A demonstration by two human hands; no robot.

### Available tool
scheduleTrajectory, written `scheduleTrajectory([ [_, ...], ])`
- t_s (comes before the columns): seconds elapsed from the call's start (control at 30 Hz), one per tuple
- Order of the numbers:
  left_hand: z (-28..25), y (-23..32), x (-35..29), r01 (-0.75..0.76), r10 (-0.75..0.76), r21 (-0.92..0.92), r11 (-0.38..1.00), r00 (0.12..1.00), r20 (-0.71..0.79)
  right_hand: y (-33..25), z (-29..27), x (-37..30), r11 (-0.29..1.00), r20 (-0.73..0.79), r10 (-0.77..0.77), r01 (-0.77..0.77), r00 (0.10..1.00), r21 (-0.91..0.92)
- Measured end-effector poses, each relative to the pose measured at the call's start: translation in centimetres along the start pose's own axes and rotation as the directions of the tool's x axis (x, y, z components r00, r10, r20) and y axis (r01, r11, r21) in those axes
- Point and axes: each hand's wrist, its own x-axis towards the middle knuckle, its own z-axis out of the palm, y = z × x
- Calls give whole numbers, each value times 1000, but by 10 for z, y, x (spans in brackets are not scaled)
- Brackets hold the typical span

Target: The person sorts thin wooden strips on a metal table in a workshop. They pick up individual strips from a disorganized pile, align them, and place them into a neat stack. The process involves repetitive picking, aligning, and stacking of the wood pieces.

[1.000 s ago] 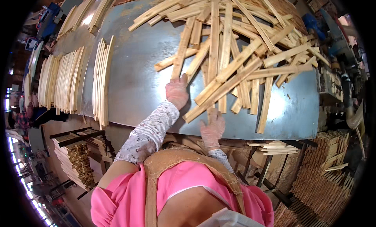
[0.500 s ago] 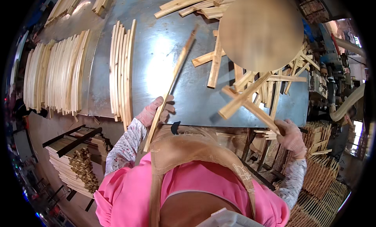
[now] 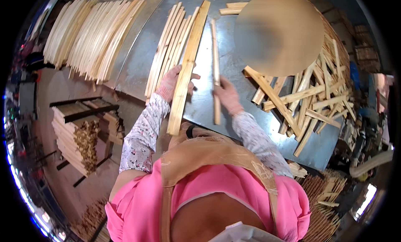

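In my left hand point(image 3: 170, 81) is a long wooden strip point(image 3: 190, 60), its broad face up, slanting away from me. The thumb and fingers grip it around its lower half. My right hand point(image 3: 227, 97) is closed on a second wooden strip point(image 3: 215, 54), which shows its narrow side and points nearly straight away from me. The two strips are apart. Just left of the left hand, a small row of wooden strips point(image 3: 165, 46) lies side by side on the metal table point(image 3: 321, 144).
A loose, crossed pile of wooden strips point(image 3: 309, 94) covers the table's right side. Neat rows of strips point(image 3: 98, 35) lie at the far left. A stack of wood point(image 3: 77, 142) stands on the floor to the left. A blurred disc hides part of the far right.
My right hand has swung left from the table's right edge, with a strip in it. The left hand's strip has rolled from narrow side to broad face. The view has shifted.
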Motion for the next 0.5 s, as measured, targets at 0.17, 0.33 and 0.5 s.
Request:
scheduleTrajectory([
  [0.17,-2,16,28,-108,111,100,989,993,-29,-9,121,48,719,470,-445,617,762,-319],
  [0.33,35,-6,81,-68,114,356,932,987,-110,-35,21,-8,477,430,245,-494,869,727],
  [0.5,176,-153,126,-173,45,691,702,979,199,-9,-126,-116,980,-360,54,19,931,196],
])
